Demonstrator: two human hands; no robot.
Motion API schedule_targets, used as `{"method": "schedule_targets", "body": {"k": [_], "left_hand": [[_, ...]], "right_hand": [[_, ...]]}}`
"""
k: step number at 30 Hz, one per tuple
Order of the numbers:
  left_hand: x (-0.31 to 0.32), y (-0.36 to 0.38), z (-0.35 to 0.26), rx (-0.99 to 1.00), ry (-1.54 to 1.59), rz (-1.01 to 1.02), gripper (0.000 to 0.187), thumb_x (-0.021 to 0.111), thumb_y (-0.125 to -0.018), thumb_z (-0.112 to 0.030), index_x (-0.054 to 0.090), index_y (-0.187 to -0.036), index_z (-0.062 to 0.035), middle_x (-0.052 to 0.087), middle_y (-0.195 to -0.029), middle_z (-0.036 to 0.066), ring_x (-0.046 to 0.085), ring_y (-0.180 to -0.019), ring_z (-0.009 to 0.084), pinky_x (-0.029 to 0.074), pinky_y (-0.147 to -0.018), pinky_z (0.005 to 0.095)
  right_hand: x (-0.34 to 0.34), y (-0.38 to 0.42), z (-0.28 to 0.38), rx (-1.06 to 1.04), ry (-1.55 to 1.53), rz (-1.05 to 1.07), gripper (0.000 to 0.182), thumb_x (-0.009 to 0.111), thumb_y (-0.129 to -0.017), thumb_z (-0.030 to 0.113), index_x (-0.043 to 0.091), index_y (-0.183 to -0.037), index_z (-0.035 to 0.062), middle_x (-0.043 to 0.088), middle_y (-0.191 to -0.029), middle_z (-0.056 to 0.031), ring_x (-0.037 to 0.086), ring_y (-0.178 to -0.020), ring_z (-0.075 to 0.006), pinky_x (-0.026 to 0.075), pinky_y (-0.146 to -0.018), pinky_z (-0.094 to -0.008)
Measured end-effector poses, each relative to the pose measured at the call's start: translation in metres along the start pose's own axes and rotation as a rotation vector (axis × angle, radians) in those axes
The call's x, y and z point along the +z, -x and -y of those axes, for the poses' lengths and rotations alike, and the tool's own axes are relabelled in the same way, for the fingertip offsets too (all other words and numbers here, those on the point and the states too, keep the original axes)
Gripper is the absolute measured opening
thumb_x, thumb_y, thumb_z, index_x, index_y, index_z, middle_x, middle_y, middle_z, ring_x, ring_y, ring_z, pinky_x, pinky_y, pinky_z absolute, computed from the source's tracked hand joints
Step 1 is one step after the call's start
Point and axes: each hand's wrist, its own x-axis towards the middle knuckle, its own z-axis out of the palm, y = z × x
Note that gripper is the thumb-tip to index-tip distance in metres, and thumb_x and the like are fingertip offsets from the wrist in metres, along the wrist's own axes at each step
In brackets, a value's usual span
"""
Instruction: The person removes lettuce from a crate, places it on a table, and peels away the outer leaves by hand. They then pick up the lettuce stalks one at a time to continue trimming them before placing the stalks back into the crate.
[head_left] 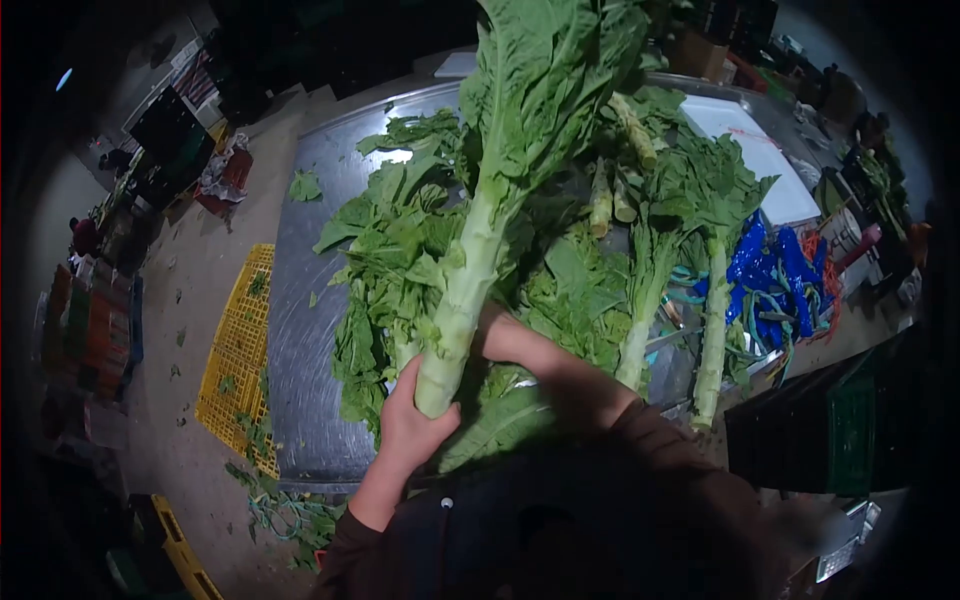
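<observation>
A long celtuce stalk [470,270] with a big leafy top stands tilted in front of me, its cut end toward my body. My left hand [415,425] is wrapped round that thick lower end. Behind the stalk reaches my right hand [500,338], its fingers hidden by the stem and leaves. Stripped celtuce leaves [390,225] are heaped under and around both hands on the metal table [310,400]. Two more leafy stalks lie to the right: one celtuce [637,345] near my right forearm, another celtuce [712,340] with its end at the table's front edge.
Bare celtuce stems [602,200] lie farther back among the leaves. A white board [760,160] is at the back right, above a crumpled blue plastic bag [770,270] and orange string. Left of the table, a yellow crate [240,350] sits on the floor; a dark crate [810,425] stands at right.
</observation>
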Motion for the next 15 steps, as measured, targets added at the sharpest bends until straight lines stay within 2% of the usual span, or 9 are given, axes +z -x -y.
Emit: {"method": "schedule_targets", "body": {"k": [1,3,4,6,7,9,11,13,15], "left_hand": [[-0.004,0.003,-0.002,-0.031,-0.058,0.001,0.072,0.073,-0.064,-0.019,0.044,-0.128,-0.0013,0.061,-0.106,0.02,0.062,-0.098,0.0302,0.048,-0.084,0.0357],[-0.004,0.006,0.001,-0.04,-0.137,-0.024,0.067,0.073,-0.063,-0.018,0.048,-0.124,-0.0014,0.063,-0.101,0.02,0.062,-0.094,0.0341,0.049,-0.08,0.0369],[-0.004,0.006,0.002,-0.032,-0.133,-0.02,0.067,0.073,-0.063,-0.018,0.048,-0.124,-0.0014,0.063,-0.101,0.02,0.062,-0.094,0.0341,0.049,-0.08,0.0369],[0.0,0.007,0.001,0.019,-0.231,-0.048,0.067,0.074,-0.063,-0.018,0.047,-0.122,-0.0018,0.062,-0.101,0.019,0.062,-0.092,0.0354,0.049,-0.078,0.0386],[0.003,0.009,0.003,0.026,-0.228,-0.029,0.067,0.074,-0.063,-0.018,0.047,-0.122,-0.0018,0.062,-0.101,0.019,0.062,-0.092,0.0354,0.049,-0.078,0.0386],[0.011,0.01,0.007,0.092,-0.476,-0.088,0.07,0.075,-0.061,-0.02,0.046,-0.123,-0.0026,0.06,-0.104,0.02,0.06,-0.093,0.0374,0.049,-0.078,0.0408],[0.007,0.01,0.006,0.152,-0.452,-0.009,0.071,0.076,-0.062,-0.021,0.045,-0.124,-0.003,0.06,-0.105,0.019,0.06,-0.093,0.0347,0.048,-0.08,0.0401],[0.001,0.005,0.005,0.205,-0.427,0.054,0.072,0.077,-0.063,-0.023,0.044,-0.124,-0.0033,0.059,-0.106,0.018,0.06,-0.094,0.0319,0.047,-0.081,0.0393],[-0.002,0.002,0.0,-0.073,0.134,0.299,0.069,0.077,-0.065,-0.022,0.045,-0.123,-0.0028,0.059,-0.103,0.013,0.058,-0.092,0.0221,0.046,-0.082,0.0344]], "right_hand": [[-0.012,-0.005,-0.022,0.092,0.57,0.066,0.038,0.06,-0.083,0.025,0.054,-0.11,-0.0015,0.062,-0.101,-0.0228,0.06,-0.097,-0.035,0.045,-0.086,-0.041],[-0.044,0.002,0.014,0.154,0.205,-0.194,0.036,0.054,-0.087,0.025,0.054,-0.111,-0.0019,0.061,-0.105,-0.0218,0.058,-0.1,-0.0335,0.044,-0.087,-0.0403],[-0.059,-0.006,0.02,0.356,-0.09,-0.254,0.033,0.047,-0.093,0.026,0.054,-0.114,0.0014,0.062,-0.108,-0.0165,0.059,-0.097,-0.0299,0.046,-0.087,-0.0376],[-0.077,0.005,0.081,0.279,-1.279,-0.043,0.033,0.046,-0.094,0.028,0.054,-0.113,0.0025,0.063,-0.103,-0.0137,0.061,-0.094,-0.0249,0.047,-0.087,-0.04],[-0.071,0.003,0.112,0.211,-1.341,-0.161,0.034,0.05,-0.093,0.034,0.055,-0.107,0.0038,0.063,-0.095,-0.0102,0.061,-0.086,-0.023,0.05,-0.08,-0.0414],[-0.063,-0.005,0.092,0.224,-1.219,-0.252,0.035,0.051,-0.093,0.036,0.055,-0.107,0.0046,0.062,-0.093,-0.0094,0.061,-0.085,-0.0235,0.05,-0.079,-0.0408],[-0.059,-0.005,0.086,0.291,-1.099,-0.429,0.036,0.054,-0.091,0.04,0.053,-0.107,0.0072,0.061,-0.091,-0.0087,0.061,-0.082,-0.0235,0.052,-0.074,-0.0396],[-0.059,0.002,0.079,0.249,-1.192,-0.347,0.034,0.054,-0.092,0.039,0.053,-0.107,0.0075,0.061,-0.092,-0.0089,0.061,-0.082,-0.023,0.053,-0.073,-0.0394],[-0.056,0.007,0.078,0.231,-1.259,-0.227,0.031,0.053,-0.093,0.037,0.052,-0.105,0.0078,0.06,-0.092,-0.0085,0.061,-0.082,-0.0217,0.053,-0.073,-0.0389]]}}
